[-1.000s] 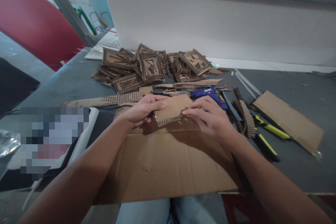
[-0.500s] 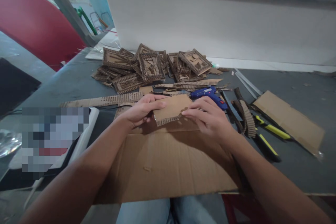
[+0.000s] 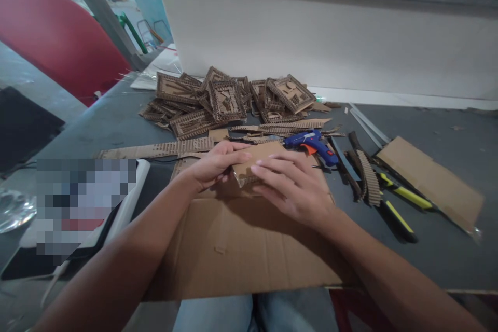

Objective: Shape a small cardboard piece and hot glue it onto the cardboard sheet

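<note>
A small cardboard piece [image 3: 249, 162] with a corrugated strip along its near edge is held above a large cardboard sheet [image 3: 233, 249]. My left hand [image 3: 220, 163] grips its left side, thumb on top and fingers beneath. My right hand [image 3: 291, 181] lies over the right part and near edge, its fingers curved and slightly spread; the thumb is mostly hidden below. Just behind the right hand rests a blue glue gun [image 3: 307, 141] with an orange trigger.
Small framed cardboard pieces [image 3: 227, 99] are heaped at the back. Cardboard strips [image 3: 155, 149] lie behind the hands. Yellow-black cutters [image 3: 406, 194] and a cardboard panel [image 3: 431, 179] are at right, a white-edged device [image 3: 128, 197] at left.
My right hand has moved left across the small piece, from pinching its near right edge to covering more of it with extended fingers. The view has shifted slightly.
</note>
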{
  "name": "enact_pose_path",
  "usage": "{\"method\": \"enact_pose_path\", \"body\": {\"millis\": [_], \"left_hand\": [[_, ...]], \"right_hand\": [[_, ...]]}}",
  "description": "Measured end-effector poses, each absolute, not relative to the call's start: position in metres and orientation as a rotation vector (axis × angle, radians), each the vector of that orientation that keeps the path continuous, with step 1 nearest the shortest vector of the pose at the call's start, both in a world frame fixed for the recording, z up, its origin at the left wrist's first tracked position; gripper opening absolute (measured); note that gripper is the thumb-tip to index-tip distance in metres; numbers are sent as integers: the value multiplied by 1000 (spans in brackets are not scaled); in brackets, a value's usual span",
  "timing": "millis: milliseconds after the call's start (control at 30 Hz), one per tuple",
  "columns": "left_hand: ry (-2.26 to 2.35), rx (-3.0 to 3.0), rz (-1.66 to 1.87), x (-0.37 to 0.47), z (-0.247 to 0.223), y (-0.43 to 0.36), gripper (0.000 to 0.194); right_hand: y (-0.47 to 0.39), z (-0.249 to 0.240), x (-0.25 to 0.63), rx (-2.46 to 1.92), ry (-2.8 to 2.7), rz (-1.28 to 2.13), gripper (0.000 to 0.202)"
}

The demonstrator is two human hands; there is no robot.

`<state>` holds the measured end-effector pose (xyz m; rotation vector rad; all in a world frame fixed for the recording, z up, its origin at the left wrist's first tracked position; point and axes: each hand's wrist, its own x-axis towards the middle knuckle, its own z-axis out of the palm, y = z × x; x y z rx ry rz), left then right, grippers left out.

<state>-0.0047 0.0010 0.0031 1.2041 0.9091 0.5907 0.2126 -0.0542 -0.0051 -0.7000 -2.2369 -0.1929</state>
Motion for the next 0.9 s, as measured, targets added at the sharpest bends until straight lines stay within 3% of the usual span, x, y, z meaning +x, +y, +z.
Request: {"method": "enact_pose_path", "body": {"millis": [733, 900], "left_hand": [[894, 1178, 598, -2, -2, 1, 45], [887, 1143, 608, -4, 3, 2, 40]], "right_hand": [[-60, -13, 197, -629, -2223, -191, 24], [-56, -11, 201, -729, -2221, -222, 43]]}}
